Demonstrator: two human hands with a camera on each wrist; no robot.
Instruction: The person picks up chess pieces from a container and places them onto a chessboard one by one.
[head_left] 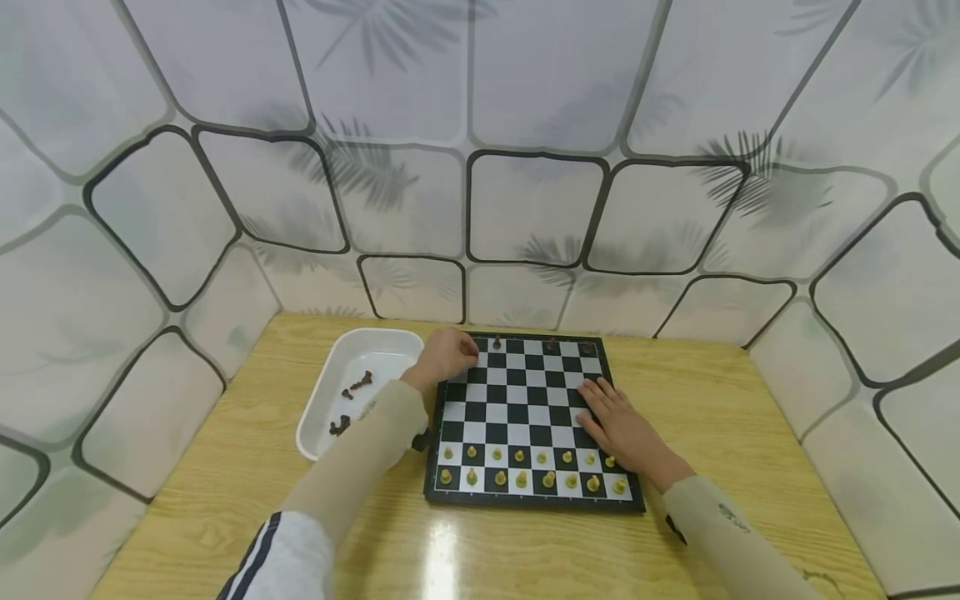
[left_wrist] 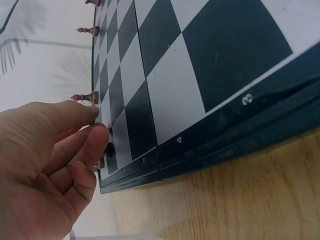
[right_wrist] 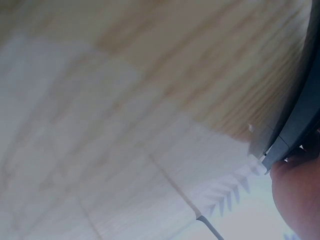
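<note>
At the far left corner of the chessboard (head_left: pixel 527 502), my left hand (head_left: pixel 447 357) brings thumb and forefinger together. Between those tips shows a dark sliver of a brown chess piece (left_wrist: pixel 93 122), mostly hidden by the fingers. Just past the thumb stands a brown bishop (left_wrist: pixel 85 96) on the far row. Another brown piece (left_wrist: pixel 100 163) is partly covered by the fingers at the corner. My right hand (head_left: pixel 622 425) rests with extended fingers across the board's right edge, close to a yellow pawn (head_left: pixel 611 461). Only part of that hand (right_wrist: pixel 297 200) enters the right wrist view.
A white tray (head_left: pixel 306 433) left of the board holds several brown pieces (head_left: pixel 341 425). Yellow pieces (head_left: pixel 521 478) stand in two rows on the near side. More brown pieces (head_left: pixel 552 343) stand along the far edge. A patterned curtain (head_left: pixel 536 208) surrounds the wooden table (head_left: pixel 697 392).
</note>
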